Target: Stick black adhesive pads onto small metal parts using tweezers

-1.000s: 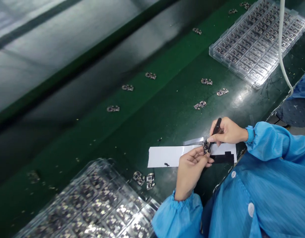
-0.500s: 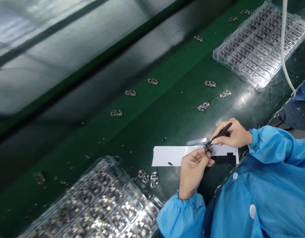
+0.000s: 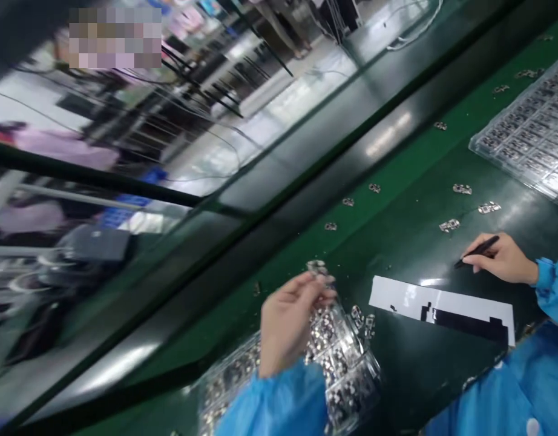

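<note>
My left hand (image 3: 290, 318) pinches a small circuit board (image 3: 316, 266) between thumb and fingertips. It hovers over the top end of a clear plastic tray (image 3: 374, 369) full of similar boards. My right hand (image 3: 503, 257) is closed around black tweezers (image 3: 483, 247), their tips pointing down and left, apart from any board. Between the hands lies a white backing strip (image 3: 406, 293) with black adhesive pieces (image 3: 469, 324) on it. Two loose boards (image 3: 363, 321) rest beside the near tray.
A second clear tray of boards (image 3: 524, 130) sits at the far right. Several loose boards (image 3: 449, 225) are scattered along the green table (image 3: 397, 242). A long metal rail (image 3: 261, 224) runs diagonally behind. Beyond it are a blurred workshop floor, cables and a person's legs (image 3: 283, 27).
My left hand has carried the circuit board left, away from the strip to above the near tray. The tweezers have come off the board and moved right. The view has swung left.
</note>
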The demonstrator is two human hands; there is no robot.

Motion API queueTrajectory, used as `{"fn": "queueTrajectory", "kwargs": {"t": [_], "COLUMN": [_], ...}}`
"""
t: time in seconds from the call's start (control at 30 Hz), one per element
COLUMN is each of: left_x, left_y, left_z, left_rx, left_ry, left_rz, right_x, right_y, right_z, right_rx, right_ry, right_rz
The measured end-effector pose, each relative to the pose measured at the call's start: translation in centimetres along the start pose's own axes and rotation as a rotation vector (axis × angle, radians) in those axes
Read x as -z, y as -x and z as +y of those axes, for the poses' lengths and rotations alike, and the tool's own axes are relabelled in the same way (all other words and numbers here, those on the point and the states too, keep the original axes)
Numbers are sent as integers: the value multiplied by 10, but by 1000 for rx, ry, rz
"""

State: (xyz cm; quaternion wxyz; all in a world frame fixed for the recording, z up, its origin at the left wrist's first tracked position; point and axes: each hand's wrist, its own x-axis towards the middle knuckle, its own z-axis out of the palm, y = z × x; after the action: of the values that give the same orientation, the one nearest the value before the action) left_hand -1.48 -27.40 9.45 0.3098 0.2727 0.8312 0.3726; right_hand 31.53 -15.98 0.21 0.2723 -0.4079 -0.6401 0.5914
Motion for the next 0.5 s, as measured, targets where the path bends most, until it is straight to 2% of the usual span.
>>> {"fn": "queueTrajectory", "kwargs": {"t": [0.03, 0.1, 0.2, 0.3, 0.4, 0.5], "left_x": [17, 43, 59, 47, 18, -4], "left_y": [-26, -74, -125, -153, -169, -175], "left_z": [-5, -14, -23, -23, -21, -20], "left_rx": [-15, -25, -85, -239, -389, -434], "left_ry": [-125, -240, -408, -568, -669, -727], "left_rz": [78, 146, 168, 106, -62, -158], "right_x": [0, 0, 0, -1, -2, 2], "right_y": [1, 3, 5, 4, 7, 12], "right_z": [0, 0, 1, 1, 4, 12], "right_rx": [-6, -28, -63, -60, -58, -55], "right_ry": [23, 56, 70, 74, 99, 143], "right_rz": [-1, -10, -20, 1, 15, 24]}}
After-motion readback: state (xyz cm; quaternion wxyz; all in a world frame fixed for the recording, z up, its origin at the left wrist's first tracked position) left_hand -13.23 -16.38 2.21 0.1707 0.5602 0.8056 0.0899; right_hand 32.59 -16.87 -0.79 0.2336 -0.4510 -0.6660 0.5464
